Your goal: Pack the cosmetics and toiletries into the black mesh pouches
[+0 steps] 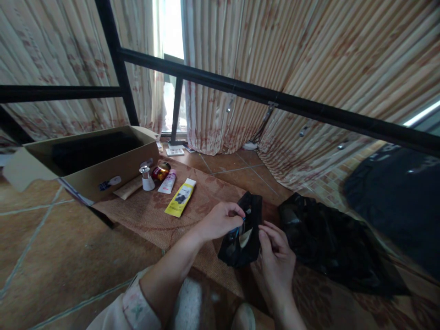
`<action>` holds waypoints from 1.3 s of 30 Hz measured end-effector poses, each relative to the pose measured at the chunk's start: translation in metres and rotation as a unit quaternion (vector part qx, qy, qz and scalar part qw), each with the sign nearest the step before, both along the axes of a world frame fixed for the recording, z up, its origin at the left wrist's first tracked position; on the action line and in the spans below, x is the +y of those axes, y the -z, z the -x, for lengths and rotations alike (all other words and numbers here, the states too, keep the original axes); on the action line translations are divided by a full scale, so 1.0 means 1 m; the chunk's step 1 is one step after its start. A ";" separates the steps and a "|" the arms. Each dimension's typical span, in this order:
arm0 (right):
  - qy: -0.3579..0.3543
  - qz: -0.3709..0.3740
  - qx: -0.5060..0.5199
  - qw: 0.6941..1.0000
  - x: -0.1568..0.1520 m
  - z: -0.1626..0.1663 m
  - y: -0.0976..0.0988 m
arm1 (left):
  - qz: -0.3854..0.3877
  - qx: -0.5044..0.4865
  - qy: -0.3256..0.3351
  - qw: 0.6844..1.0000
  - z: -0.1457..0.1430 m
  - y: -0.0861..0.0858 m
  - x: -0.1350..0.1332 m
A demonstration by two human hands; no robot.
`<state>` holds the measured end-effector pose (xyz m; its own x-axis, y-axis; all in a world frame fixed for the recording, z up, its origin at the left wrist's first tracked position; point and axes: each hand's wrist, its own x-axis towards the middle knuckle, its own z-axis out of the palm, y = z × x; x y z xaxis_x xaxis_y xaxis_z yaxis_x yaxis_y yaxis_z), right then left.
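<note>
A small black pouch (pixel 252 250) sits with its mouth open between my two hands, over the brown patterned cloth (pixel 147 220). At the pouch's mouth, my left hand (pixel 222 222) is closed in a pinch on a thin item with a bit of blue; its kind is too small to tell. Something pale shows inside the pouch. My right hand (pixel 277 250) has its thumb and fingers closed on the pouch's right edge. Left of the hands lie a yellow tube (pixel 180 198) with a white cap and a white-and-pink tube (pixel 167 182).
An open cardboard box (pixel 113 176) with dark contents stands at the left. Beside it are a silver-and-white bottle (pixel 147 178), a red-and-amber jar (pixel 161 171) and a brown tube (pixel 128 188). A black plastic bag (pixel 330 247) lies at right. Dark metal bars (pixel 213 81) cross ahead.
</note>
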<state>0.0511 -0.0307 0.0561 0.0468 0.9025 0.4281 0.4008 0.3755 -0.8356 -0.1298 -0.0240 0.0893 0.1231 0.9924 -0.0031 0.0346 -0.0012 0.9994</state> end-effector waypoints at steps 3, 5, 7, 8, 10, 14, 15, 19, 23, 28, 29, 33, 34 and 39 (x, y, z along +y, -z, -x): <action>-0.005 0.003 0.000 1.000 0.000 0.000 0.000 | -0.023 0.013 -0.009 1.000 -0.001 0.003 0.002; -0.005 0.005 -0.003 1.000 -0.001 0.000 0.000 | -0.029 0.008 -0.015 0.999 -0.002 0.004 0.003; -0.003 0.005 0.000 1.000 -0.001 0.000 0.000 | -0.027 -0.005 -0.016 0.999 -0.003 0.004 0.004; -0.002 0.007 0.003 1.000 -0.001 0.000 0.000 | -0.023 -0.015 -0.014 1.000 -0.004 0.004 0.003; -0.001 0.010 0.005 1.000 -0.001 -0.001 0.001 | -0.012 -0.038 -0.004 0.999 -0.006 0.003 0.002; -0.003 0.013 0.000 1.000 -0.001 0.000 0.002 | -0.028 -0.043 0.013 0.999 -0.009 0.004 0.001; -0.004 0.012 0.002 1.000 0.000 0.000 0.002 | -0.034 -0.041 0.013 0.999 -0.009 0.005 0.001; -0.004 0.010 0.011 1.000 0.000 0.000 0.002 | -0.044 -0.044 -0.012 0.998 -0.007 0.005 0.003; -0.001 0.008 0.012 1.000 0.000 0.001 0.001 | -0.057 -0.043 -0.061 0.996 -0.002 0.003 0.005; 0.001 0.008 0.018 1.000 0.001 0.002 0.001 | -0.058 -0.023 -0.130 0.990 0.005 0.005 0.010; 0.000 0.008 0.020 1.000 0.001 0.002 0.001 | -0.060 -0.020 -0.137 0.989 0.006 0.007 0.010; -0.002 0.013 0.022 1.000 0.001 0.001 0.002 | -0.073 0.044 -0.165 0.983 0.008 0.014 0.011; -0.003 0.014 0.023 1.000 0.000 0.001 0.002 | -0.075 0.069 -0.171 0.980 0.006 0.015 0.010; -0.010 0.014 0.024 1.000 -0.001 0.001 0.002 | -0.092 0.127 -0.153 0.976 -0.005 0.020 0.003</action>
<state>0.0498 -0.0314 0.0544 0.0487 0.9153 0.3999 0.3536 0.3586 -0.8639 -0.1247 -0.0207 0.0690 -0.1606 0.9693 0.1862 0.3077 -0.1301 0.9426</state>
